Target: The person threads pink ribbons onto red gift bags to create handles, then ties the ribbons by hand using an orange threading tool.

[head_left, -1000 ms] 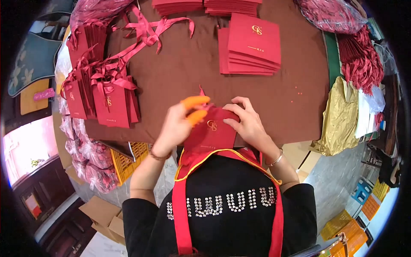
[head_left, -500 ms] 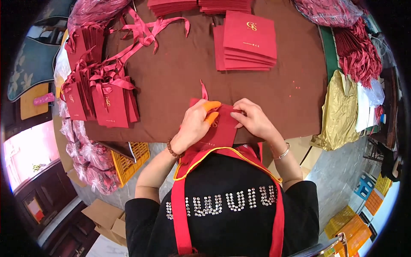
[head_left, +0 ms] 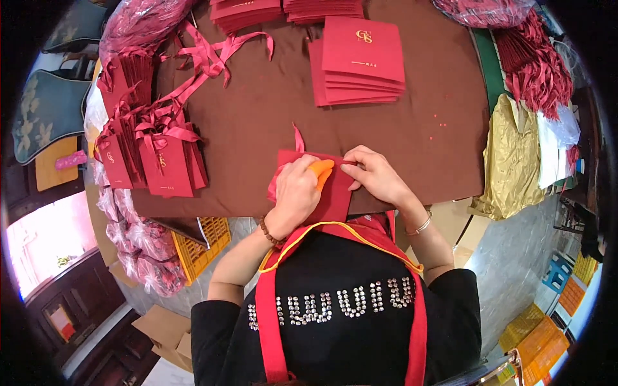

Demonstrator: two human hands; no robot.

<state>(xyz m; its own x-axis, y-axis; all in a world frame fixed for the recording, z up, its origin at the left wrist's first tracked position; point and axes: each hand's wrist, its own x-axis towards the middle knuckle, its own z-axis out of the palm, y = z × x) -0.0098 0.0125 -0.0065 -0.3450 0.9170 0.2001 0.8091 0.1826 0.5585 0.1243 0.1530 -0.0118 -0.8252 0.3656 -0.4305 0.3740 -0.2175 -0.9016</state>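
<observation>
A flat red gift bag [head_left: 335,201] lies at the near edge of the table, partly covered by my hands. My left hand [head_left: 297,193], with orange finger covers [head_left: 323,170] on it, grips the bag's left part with bent fingers. At the bag's far right edge, my right hand [head_left: 376,177] pinches with thumb and fingers. A red ribbon [head_left: 299,137] sticks out beyond the bag's far edge, and more ribbon shows beside my left hand. The ribbon's path between my fingers is hidden.
A stack of flat red bags [head_left: 360,64] lies ahead on the brown-covered table [head_left: 257,116]. Finished-looking bags with ribbons [head_left: 168,164] stand at the left, near loose ribbons [head_left: 222,55]. Gold wrapping [head_left: 512,164] lies at the right edge; a yellow crate [head_left: 203,248] is below left.
My left fingers have closed further over the bag, covering its gold print. My right hand has shifted slightly left along the edge. The whole view has turned slightly.
</observation>
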